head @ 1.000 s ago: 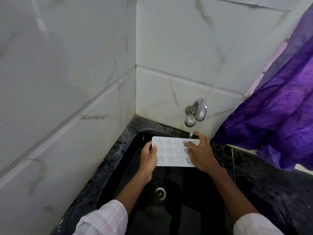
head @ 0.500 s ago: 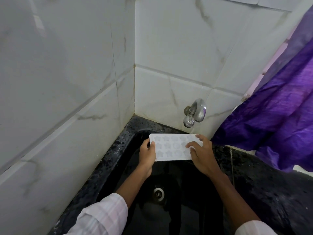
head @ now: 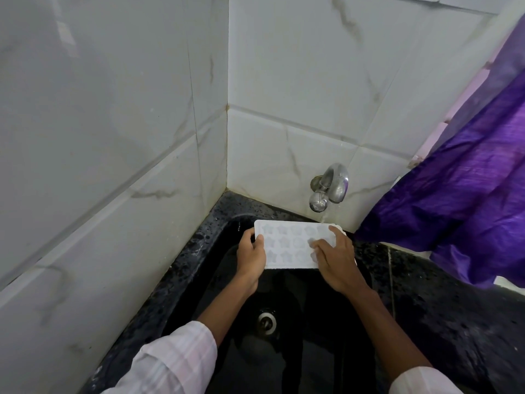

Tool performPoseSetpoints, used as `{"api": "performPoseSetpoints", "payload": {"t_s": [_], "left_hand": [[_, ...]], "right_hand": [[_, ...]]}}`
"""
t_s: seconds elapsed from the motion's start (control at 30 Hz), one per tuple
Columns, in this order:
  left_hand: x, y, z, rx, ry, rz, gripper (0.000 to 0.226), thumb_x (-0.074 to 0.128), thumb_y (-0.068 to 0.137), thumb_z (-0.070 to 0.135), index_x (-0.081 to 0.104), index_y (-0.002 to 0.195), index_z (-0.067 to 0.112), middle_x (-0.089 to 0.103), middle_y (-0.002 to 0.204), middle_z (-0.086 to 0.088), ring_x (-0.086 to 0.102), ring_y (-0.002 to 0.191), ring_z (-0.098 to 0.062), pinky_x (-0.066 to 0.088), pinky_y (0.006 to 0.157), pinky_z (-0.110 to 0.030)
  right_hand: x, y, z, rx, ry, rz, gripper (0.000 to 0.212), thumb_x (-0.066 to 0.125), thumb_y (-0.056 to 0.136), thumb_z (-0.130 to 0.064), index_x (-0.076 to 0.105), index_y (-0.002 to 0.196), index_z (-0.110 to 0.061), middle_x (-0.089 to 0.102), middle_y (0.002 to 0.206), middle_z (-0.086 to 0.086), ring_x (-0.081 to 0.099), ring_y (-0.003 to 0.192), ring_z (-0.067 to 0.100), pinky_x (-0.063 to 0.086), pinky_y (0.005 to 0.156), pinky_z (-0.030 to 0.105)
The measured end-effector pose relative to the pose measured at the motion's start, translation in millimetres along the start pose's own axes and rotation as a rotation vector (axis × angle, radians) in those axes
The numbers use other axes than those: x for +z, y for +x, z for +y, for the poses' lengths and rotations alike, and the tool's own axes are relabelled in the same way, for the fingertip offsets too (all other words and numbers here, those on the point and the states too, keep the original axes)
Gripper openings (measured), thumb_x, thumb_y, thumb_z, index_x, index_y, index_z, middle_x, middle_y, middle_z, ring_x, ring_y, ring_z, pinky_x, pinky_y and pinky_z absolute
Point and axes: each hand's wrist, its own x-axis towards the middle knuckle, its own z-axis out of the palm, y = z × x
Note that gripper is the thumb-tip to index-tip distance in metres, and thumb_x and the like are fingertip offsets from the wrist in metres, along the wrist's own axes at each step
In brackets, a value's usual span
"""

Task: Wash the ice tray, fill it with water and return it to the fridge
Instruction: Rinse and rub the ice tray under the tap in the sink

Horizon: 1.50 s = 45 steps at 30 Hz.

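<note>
**Over the black sink: ice tray held level under a running tap**

Over the black sink [head: 199, 268], in the tiled corner, the person holds a white ice tray [head: 287, 245] with star-shaped moulds facing up. The left hand [head: 251, 263] clamps the tray's left short edge, thumb on top and fingers beneath. The right hand [head: 336, 260] covers the right end, its fingers spread across the moulds and wrapped round the far corner. Both hands are closed on the tray and well apart from each other, one at each end.

A thin stream falls from the chrome tap [head: 331, 186] onto the tray's far right corner, just beside the right fingers. The tray sits roughly level and clear of the basin floor, above the drain [head: 267, 322]. Judged from this, the hold keeps the moulds upward to catch water while the right fingers rub them: washing or rinsing, with filling and the fridge step yet to come.

A purple curtain [head: 460, 200] hangs close on the right; splashing it is a minor risk.
</note>
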Motion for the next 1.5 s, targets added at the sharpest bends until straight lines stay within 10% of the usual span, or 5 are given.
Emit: {"api": "performPoseSetpoints", "payload": {"t_s": [0.13, 0.33, 0.67, 1.5], "left_hand": [[-2, -1, -3, -0.001, 0.023, 0.007, 0.020, 0.037, 0.107, 0.023, 0.053, 0.119, 0.024, 0.065, 0.116, -0.003, 0.066, 0.103, -0.023, 0.058, 0.091, -0.049], [-3, -2, -9, -0.012, 0.003, 0.002, 0.021, 0.037, 0.107, 0.023, 0.052, 0.122, 0.024, 0.064, 0.116, -0.002, 0.065, 0.103, -0.022, 0.057, 0.092, -0.047], [-2, 2, -6, -0.019, 0.003, 0.034, 0.018, 0.038, 0.107, 0.023, 0.052, 0.118, 0.024, 0.064, 0.113, -0.003, 0.065, 0.101, -0.022, 0.057, 0.083, -0.039], [3, 6, -7, -0.054, -0.063, 0.042, 0.021, 0.040, 0.106, 0.025, 0.052, 0.123, 0.021, 0.065, 0.116, -0.006, 0.066, 0.102, -0.025, 0.057, 0.091, -0.051]], "right_hand": [[2, 0, 4, -0.043, 0.014, 0.020, 0.027, 0.052, 0.098, -0.023, 0.066, 0.120, -0.028, 0.023, 0.154, 0.020, 0.018, 0.140, 0.037, 0.023, 0.115, 0.050], [2, -3, -2, 0.002, -0.057, 0.024, 0.050, 0.024, 0.096, -0.050, 0.064, 0.122, -0.033, 0.022, 0.156, 0.017, 0.019, 0.137, 0.034, 0.025, 0.114, 0.049], [-4, 0, -4, 0.014, -0.055, 0.016, 0.031, 0.043, 0.099, -0.047, 0.067, 0.115, -0.036, 0.022, 0.155, 0.009, 0.017, 0.134, 0.031, 0.029, 0.111, 0.050], [-13, -9, -9, 0.021, -0.014, -0.001, 0.066, 0.028, 0.087, -0.076, 0.051, 0.135, -0.036, 0.020, 0.158, 0.007, 0.011, 0.143, 0.025, 0.015, 0.119, 0.047]]}}
